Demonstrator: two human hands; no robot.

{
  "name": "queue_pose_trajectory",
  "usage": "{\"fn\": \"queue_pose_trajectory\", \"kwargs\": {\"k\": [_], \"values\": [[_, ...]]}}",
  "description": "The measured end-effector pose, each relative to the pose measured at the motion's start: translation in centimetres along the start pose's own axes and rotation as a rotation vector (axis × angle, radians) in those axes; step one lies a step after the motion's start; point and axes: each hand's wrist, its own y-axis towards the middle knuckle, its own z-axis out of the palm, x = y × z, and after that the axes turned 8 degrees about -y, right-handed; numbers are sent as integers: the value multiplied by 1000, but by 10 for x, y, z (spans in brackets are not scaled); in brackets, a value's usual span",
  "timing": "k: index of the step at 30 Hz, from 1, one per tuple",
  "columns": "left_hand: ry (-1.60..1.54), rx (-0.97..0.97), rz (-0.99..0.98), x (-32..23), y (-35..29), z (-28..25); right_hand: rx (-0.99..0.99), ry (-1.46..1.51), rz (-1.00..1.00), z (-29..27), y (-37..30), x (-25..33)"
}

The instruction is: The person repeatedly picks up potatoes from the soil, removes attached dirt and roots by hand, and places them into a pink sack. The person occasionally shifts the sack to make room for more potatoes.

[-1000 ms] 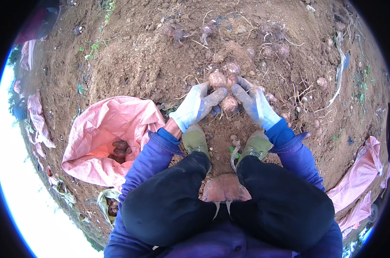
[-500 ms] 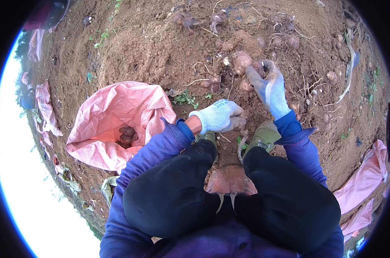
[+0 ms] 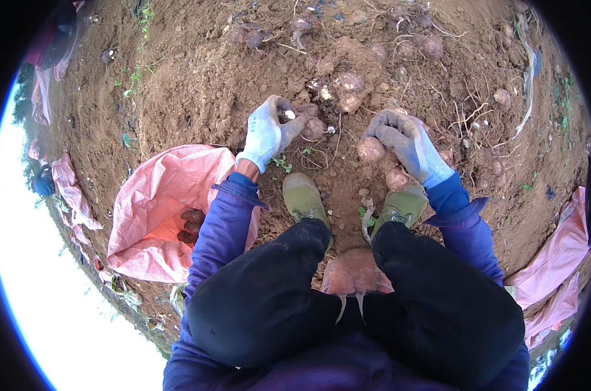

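My left hand [image 3: 269,130], in a pale blue-white work glove, is closed at the fingertips on a soil-covered tuber [image 3: 313,129] with a whitish cut spot. More of that clump is hidden by the fingers. To the right my right hand [image 3: 407,143], gloved the same way and muddy, curls its thumb and fingers against a round brown tuber [image 3: 371,150]. Just below that hand rests another tuber [image 3: 396,178]. An open pink woven sack [image 3: 145,208] stands beside my left forearm, with several dark tubers [image 3: 191,225] inside.
Several more tubers [image 3: 349,83] lie on the loose brown soil [image 3: 204,85] ahead. Thin roots [image 3: 464,124] spread on the right. My green shoes [image 3: 306,199] are planted between the hands. Pink sacks [image 3: 552,254] lie at far right. Another person [image 3: 54,42] is partly seen at upper left.
My left hand has moved forward and left from near my shoes to the tuber clump. My right hand has come back toward me, from the far tubers to a nearer one.
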Motion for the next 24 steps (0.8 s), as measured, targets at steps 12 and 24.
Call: {"fn": "queue_pose_trajectory", "kwargs": {"k": [12, 24], "values": [[-579, 389, 61, -54, -33, -11, 140, 416, -77, 34, 1, -10], [-365, 198, 14, -64, -46, 18, 18, 479, 84, 34, -9, -14]]}}
